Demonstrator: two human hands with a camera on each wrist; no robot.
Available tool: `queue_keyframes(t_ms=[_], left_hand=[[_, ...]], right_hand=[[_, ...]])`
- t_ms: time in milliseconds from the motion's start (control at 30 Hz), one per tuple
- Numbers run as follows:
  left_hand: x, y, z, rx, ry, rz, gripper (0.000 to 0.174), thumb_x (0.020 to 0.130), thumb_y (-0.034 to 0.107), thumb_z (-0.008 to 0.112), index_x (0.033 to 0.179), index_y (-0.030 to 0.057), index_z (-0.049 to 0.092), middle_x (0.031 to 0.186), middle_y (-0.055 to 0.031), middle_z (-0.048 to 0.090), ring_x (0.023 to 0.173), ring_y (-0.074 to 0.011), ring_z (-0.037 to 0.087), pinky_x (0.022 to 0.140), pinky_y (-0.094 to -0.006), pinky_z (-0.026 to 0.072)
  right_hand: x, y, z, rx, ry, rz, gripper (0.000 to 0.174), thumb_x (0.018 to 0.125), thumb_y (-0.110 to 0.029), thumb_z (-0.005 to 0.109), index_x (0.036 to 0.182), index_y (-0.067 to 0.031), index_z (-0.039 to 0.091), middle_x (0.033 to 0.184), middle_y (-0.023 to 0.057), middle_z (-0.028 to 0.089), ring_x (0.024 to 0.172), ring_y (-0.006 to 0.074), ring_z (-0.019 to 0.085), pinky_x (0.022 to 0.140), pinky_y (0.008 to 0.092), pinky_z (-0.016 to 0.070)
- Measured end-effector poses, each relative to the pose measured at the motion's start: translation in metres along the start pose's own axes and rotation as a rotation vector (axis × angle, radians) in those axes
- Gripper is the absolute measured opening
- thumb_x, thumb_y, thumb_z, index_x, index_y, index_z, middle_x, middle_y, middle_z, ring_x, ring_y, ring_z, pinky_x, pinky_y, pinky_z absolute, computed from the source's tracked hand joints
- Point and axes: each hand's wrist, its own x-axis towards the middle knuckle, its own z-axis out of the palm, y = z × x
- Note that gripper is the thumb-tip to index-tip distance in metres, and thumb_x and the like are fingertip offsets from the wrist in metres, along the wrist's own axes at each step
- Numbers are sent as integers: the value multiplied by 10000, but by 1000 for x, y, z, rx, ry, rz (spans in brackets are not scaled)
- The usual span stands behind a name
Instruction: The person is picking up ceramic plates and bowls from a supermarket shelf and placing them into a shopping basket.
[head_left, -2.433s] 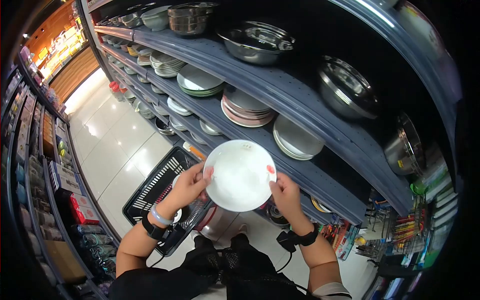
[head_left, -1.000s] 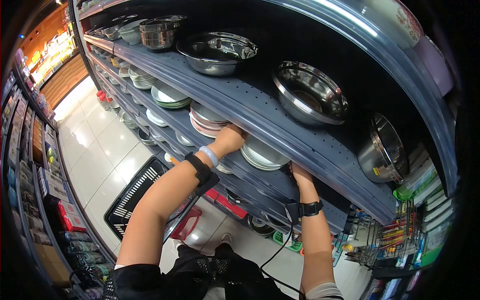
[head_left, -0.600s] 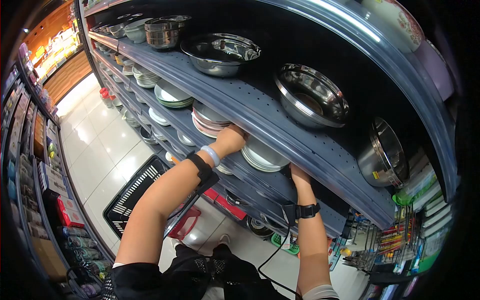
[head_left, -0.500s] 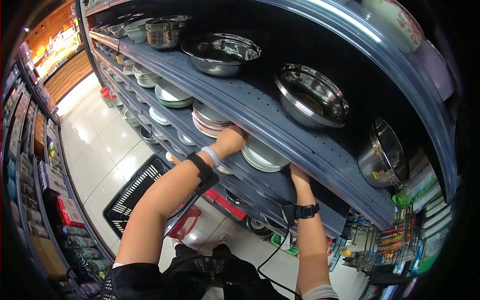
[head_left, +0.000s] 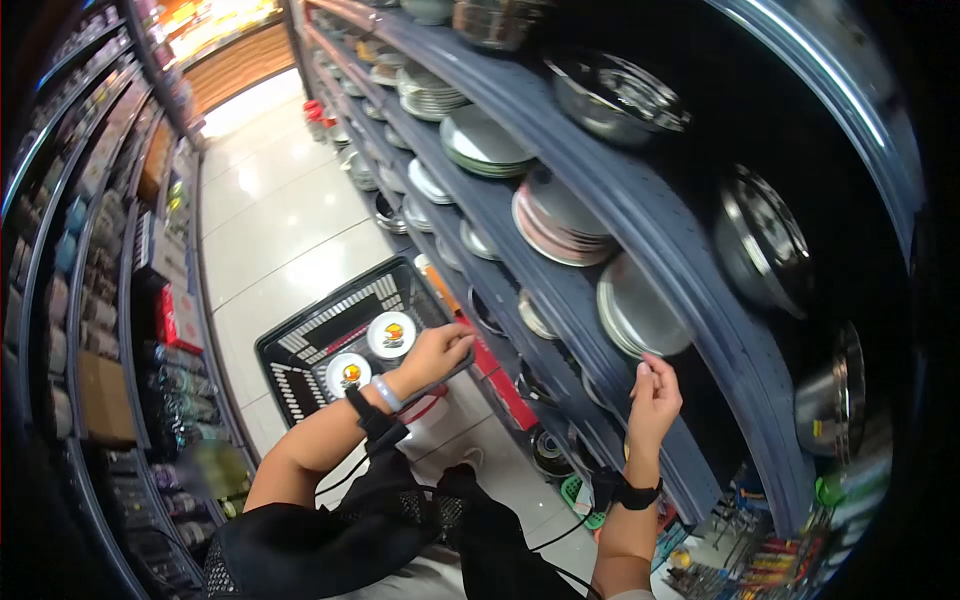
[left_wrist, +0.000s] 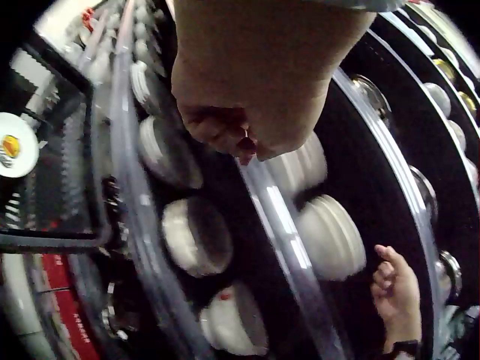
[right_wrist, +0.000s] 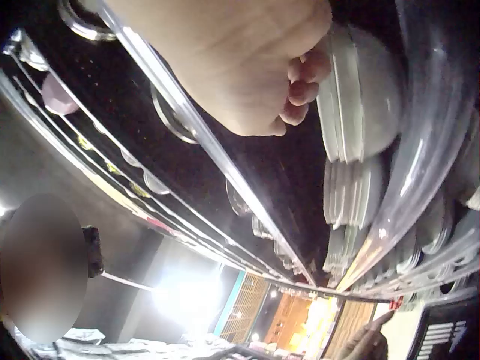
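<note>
My left hand (head_left: 437, 355) hangs over the right edge of a black shopping basket (head_left: 290, 385), its fingers loosely bent and holding nothing. Inside the basket lie two round white dishes (head_left: 391, 335) with orange cartoon pictures. Just in front of a stack of white plates (head_left: 645, 305) on the shelf is my right hand (head_left: 655, 400), fingers loosely curled with nothing in them. In the right wrist view, that hand's fingertips (right_wrist: 296, 114) are close to the white plates (right_wrist: 360, 97). Pink-edged plates (head_left: 565, 225) stand to the left of the white stack.
Metal basins (head_left: 765, 240) sit on the shelf above, whose lip (head_left: 640, 190) juts out over the plates. Green-edged plates (head_left: 485, 145) are farther along. Shelves of packaged goods (head_left: 110, 330) line the aisle's left side. Kitchen tools hang at lower right.
A white flowered plate was in both hands at first; then both reached to the white stack. Now both have drawn back empty, the left towards the basket, and the head view has turned left.
</note>
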Motion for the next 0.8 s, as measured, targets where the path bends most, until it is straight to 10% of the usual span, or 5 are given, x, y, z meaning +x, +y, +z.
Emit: queue_keyframes(t_ms=[167, 300, 467, 600, 800], left_hand=[[-96, -127, -79, 129, 277, -395, 191, 796, 183, 565, 911, 50, 639, 724, -153, 625, 639, -233, 606, 598, -318, 459], [-135, -194, -107, 49, 326, -568, 190, 831, 158, 541, 912, 0, 609, 606, -16, 556, 504, -76, 498, 455, -233, 403], [-157, -268, -131, -208, 374, -788, 190, 819, 119, 545, 922, -33, 593, 656, -51, 588, 536, -100, 556, 456, -255, 456], [-164, -331, -126, 29, 241, -860, 311, 763, 214, 578, 1023, 44, 597, 863, -206, 620, 833, -326, 604, 766, -370, 469], [-143, -329, -119, 280, -46, -908, 530, 746, 244, 511, 1211, 1, 441, 1078, -257, 538, 1021, -372, 519, 878, -389, 412]], right_hand=[[-35, 1, 101, 41, -396, 16, 128, 812, -55, 564, 925, -8, 601, 558, -59, 461, 494, 8, 392, 449, 167, 299], [-59, -2, 169, 107, -638, 147, 147, 804, -111, 586, 905, -6, 599, 579, 14, 561, 516, 52, 477, 468, 211, 367], [-132, 65, 305, 42, -910, 204, 165, 767, -161, 601, 877, -39, 608, 644, 103, 622, 569, 172, 596, 544, 298, 451], [-167, 87, 355, -146, -1014, 123, 170, 737, -164, 584, 850, -41, 618, 700, 146, 629, 649, 251, 625, 601, 341, 485], [-211, 126, 416, -765, -1237, 198, 249, 745, -204, 546, 938, -58, 604, 918, 173, 616, 875, 340, 586, 770, 422, 466]])
